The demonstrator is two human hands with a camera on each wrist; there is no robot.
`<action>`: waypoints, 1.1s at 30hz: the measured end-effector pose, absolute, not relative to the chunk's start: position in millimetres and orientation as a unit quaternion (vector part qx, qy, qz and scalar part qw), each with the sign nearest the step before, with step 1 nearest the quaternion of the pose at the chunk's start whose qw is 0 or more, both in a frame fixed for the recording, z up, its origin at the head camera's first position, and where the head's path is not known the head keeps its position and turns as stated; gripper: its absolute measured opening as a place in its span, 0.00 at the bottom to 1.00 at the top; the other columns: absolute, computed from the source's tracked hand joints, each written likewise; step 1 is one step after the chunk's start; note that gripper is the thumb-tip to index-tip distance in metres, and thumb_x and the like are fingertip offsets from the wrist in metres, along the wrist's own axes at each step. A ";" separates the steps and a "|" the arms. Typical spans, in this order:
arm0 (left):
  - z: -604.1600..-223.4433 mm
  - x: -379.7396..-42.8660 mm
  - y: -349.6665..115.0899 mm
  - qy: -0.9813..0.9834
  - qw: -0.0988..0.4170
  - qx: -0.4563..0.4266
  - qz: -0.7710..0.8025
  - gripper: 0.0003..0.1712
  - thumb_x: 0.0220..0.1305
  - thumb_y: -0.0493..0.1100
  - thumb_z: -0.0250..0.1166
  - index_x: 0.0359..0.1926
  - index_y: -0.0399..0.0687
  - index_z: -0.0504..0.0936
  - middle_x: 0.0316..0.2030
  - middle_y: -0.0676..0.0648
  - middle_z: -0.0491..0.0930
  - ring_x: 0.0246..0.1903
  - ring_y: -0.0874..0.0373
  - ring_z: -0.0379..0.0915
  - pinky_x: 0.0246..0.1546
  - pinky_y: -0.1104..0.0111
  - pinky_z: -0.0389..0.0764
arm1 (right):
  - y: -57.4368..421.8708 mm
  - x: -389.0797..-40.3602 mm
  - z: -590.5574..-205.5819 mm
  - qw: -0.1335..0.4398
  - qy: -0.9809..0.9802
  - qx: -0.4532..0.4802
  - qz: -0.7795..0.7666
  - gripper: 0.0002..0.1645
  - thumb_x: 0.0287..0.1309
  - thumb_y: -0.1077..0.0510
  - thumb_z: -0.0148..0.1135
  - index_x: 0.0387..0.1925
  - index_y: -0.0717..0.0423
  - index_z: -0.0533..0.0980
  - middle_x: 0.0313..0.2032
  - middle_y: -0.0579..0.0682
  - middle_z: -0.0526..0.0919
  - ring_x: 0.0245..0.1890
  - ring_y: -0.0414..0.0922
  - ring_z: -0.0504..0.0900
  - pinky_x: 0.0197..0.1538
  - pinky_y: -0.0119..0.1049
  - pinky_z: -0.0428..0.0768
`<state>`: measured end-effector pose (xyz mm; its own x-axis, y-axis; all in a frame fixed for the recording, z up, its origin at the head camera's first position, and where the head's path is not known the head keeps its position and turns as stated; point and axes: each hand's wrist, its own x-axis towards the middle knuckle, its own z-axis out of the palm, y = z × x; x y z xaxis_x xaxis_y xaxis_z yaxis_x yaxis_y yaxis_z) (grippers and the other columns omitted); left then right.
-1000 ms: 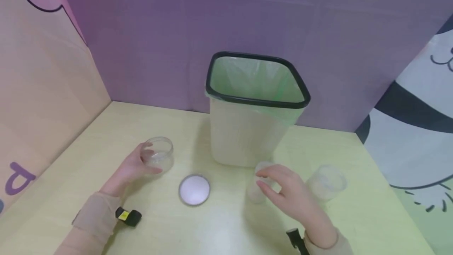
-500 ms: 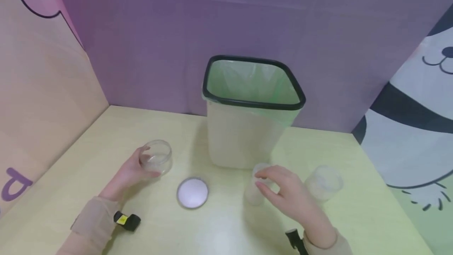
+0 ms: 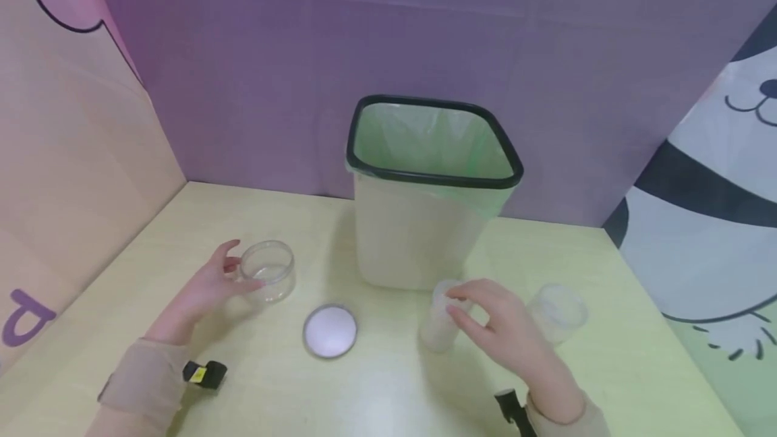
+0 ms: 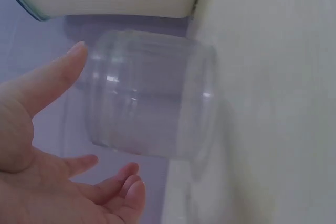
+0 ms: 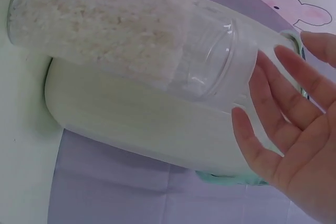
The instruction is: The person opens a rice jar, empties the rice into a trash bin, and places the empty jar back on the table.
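A clear, open-topped round jar (image 3: pixel 270 282) stands upright at the left. Just left of it my left hand (image 3: pixel 209 282) has its fingers spread, and in the left wrist view the thumb and fingertips are apart from the jar wall (image 4: pixel 147 95). My right hand (image 3: pixel 506 326) hovers beside the top of a clear bottle (image 3: pixel 438 329) with a pale cap. In the right wrist view that bottle (image 5: pixel 105 24) is filled most of the way with rice-like grains, and the loosely bent fingers lie around its cap (image 5: pixel 241 72) without curling round it.
A round, pale lid (image 3: pixel 330 332) with a grey rim lies between the hands. A lined waste bin (image 3: pixel 419 235) with a black rim stands behind, in front of the purple backdrop (image 3: pixel 243 86). Another clear container (image 3: pixel 558 315) is right of my right hand.
My left hand has let go of the jar and drawn back to the left. My right hand has shifted slightly right at the bottle's top. The jar stays in place.
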<state>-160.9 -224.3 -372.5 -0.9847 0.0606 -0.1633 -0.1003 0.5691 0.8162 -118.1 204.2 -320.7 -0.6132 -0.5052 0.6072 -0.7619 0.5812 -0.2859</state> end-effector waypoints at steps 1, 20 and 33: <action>-368.8 -159.7 -223.2 0.881 0.082 -0.014 0.465 0.60 0.57 0.52 0.68 0.72 0.35 0.34 0.66 0.22 0.52 0.65 0.28 0.50 0.62 0.37 0.58 | 204.6 -118.5 -320.6 0.238 -0.860 0.358 0.274 0.14 0.48 0.64 0.67 0.40 0.59 0.80 0.39 0.50 0.85 0.41 0.46 0.81 0.46 0.41 0.80; -326.2 -129.3 -188.0 0.878 -0.061 0.048 0.472 0.38 0.66 0.45 0.59 0.68 0.32 0.53 0.63 0.29 0.61 0.62 0.35 0.57 0.62 0.43 0.62 | 228.0 -146.8 -357.0 -0.158 -0.841 0.219 0.469 0.59 0.41 0.59 0.74 0.67 0.72 0.48 0.62 0.71 0.63 0.62 0.68 0.63 0.62 0.63 0.65; -328.6 -104.2 -150.2 0.866 -0.075 0.097 0.484 0.29 0.67 0.39 0.57 0.64 0.30 0.60 0.62 0.31 0.64 0.59 0.37 0.62 0.60 0.44 0.66 | 238.4 -142.8 -373.8 -0.246 -0.805 0.231 0.487 0.47 0.43 0.61 0.72 0.62 0.72 0.58 0.57 0.66 0.71 0.58 0.64 0.69 0.60 0.57 0.70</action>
